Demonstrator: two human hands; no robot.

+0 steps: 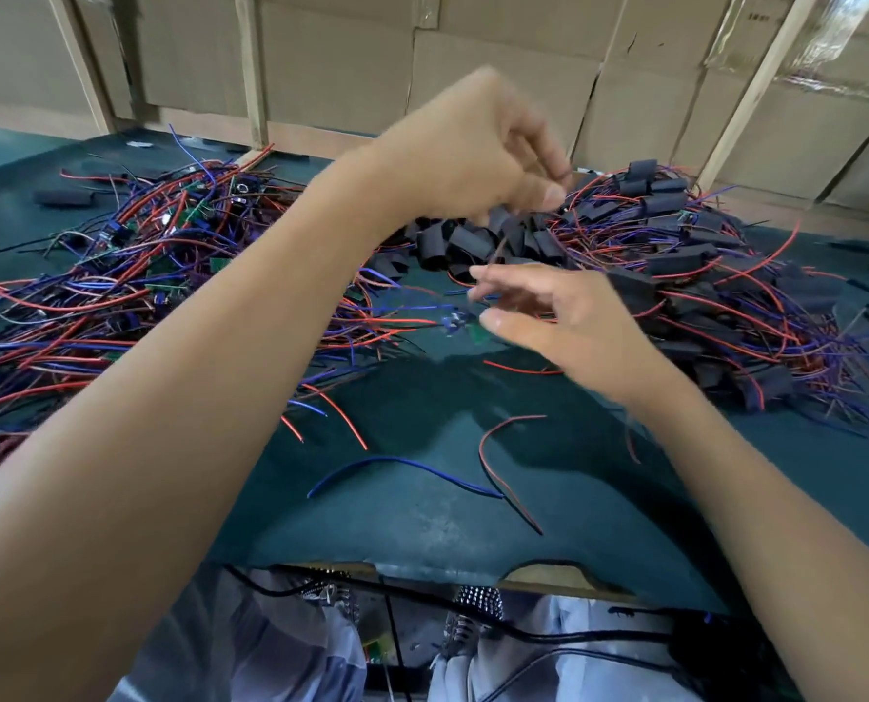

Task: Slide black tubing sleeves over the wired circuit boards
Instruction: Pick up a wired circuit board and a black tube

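My left hand is raised over a heap of loose black tubing sleeves. Its fingers are curled and motion-blurred, and I cannot tell whether they pinch anything. Lower down, my right hand hovers with fingers spread and fairly straight. Just left of its thumb lies a small, blurred circuit board with blue and red wires. A big tangle of bare wired boards covers the left of the green table. Boards with sleeves on them are piled at the right.
Loose wire offcuts lie in front of me: a blue one and a red-black one. A single sleeve rests at the far left. Cardboard boxes and wooden posts wall off the back. A black cable runs across my lap.
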